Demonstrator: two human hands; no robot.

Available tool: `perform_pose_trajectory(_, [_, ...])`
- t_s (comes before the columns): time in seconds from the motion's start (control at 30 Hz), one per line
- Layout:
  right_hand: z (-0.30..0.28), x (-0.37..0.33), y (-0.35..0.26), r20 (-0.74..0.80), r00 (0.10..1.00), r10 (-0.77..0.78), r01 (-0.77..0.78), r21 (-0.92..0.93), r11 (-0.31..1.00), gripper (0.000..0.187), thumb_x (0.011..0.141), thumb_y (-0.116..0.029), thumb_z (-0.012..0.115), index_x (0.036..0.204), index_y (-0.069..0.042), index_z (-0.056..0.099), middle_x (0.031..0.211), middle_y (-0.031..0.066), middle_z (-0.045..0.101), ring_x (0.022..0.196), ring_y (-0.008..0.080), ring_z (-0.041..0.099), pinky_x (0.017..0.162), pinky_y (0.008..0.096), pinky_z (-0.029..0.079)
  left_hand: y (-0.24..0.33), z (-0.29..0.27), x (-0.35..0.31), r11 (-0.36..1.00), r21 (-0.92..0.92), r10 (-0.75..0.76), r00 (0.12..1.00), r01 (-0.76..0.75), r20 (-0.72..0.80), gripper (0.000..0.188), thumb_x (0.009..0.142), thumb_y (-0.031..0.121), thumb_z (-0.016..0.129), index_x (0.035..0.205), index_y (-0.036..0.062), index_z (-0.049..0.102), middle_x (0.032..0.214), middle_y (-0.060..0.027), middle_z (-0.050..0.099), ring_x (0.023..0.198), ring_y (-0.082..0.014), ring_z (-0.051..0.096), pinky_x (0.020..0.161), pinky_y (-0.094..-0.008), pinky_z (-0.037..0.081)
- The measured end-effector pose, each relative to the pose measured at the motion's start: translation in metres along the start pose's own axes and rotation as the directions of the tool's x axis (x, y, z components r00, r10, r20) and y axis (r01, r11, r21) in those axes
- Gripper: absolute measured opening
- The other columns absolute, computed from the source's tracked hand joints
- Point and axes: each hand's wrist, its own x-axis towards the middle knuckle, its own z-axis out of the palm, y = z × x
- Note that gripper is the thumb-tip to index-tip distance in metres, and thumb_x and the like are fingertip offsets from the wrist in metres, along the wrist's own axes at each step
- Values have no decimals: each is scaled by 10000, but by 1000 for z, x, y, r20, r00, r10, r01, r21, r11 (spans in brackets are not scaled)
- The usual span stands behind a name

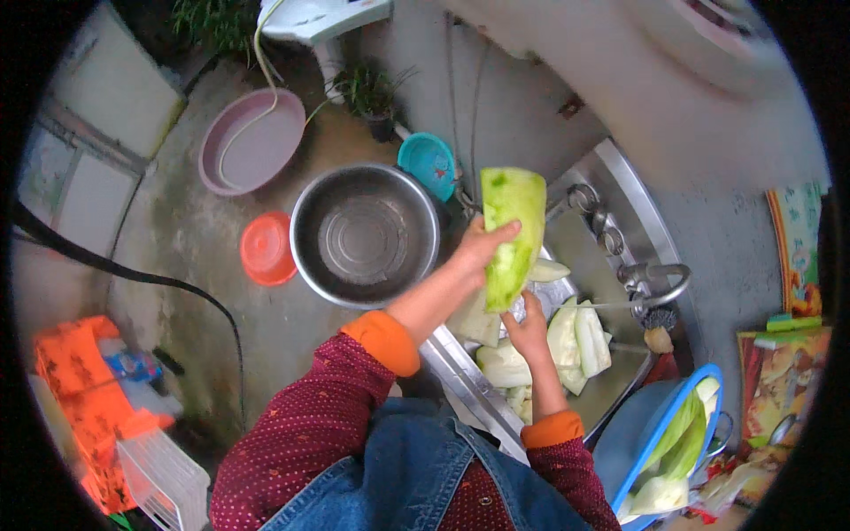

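A thick length of pale green, peeled winter melon (pixel 514 234) is tilted over the near left side of a steel sink (pixel 580 239). My left hand (pixel 481 246) grips its left side, thumb across the front. At its lower end is my right hand (pixel 529 329), fingers curled up against the melon and partly hidden by it. Below and beside that hand, several pale cut melon pieces (pixel 591 341) lie in the sink. From the curved tap (pixel 664 281) a thin stream of water runs leftward toward the melon.
Left of the sink stands a large steel basin (pixel 365 232), beside a red basin (pixel 267 249) and a turquoise one (pixel 427 164). A pink tub (pixel 252 142) with a hose is farther back. At right, a blue basin (pixel 620 456) holds more melon pieces.
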Motion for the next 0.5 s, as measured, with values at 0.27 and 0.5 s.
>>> perform_pose_trajectory(0.27, [68,63,-39,-104,992,-73,59,-131,990,622,763,-247,657,1248,47,403,1300,275,375,1188,428,375,1014,428,301,74,-173,13,941,-96,278,902,-325,-331,305,807,118,655,1069,21,533,975,-120,614,847,-244,619,715,-388,518])
perform_pose_trajectory(0.5, [88,103,-78,0,975,-223,187,-542,819,560,712,-219,638,1207,-13,476,1358,238,321,1203,419,333,994,543,238,30,-391,38,975,-169,-11,736,-141,-677,358,786,119,679,1085,-4,527,972,-135,606,841,-282,612,706,-448,523])
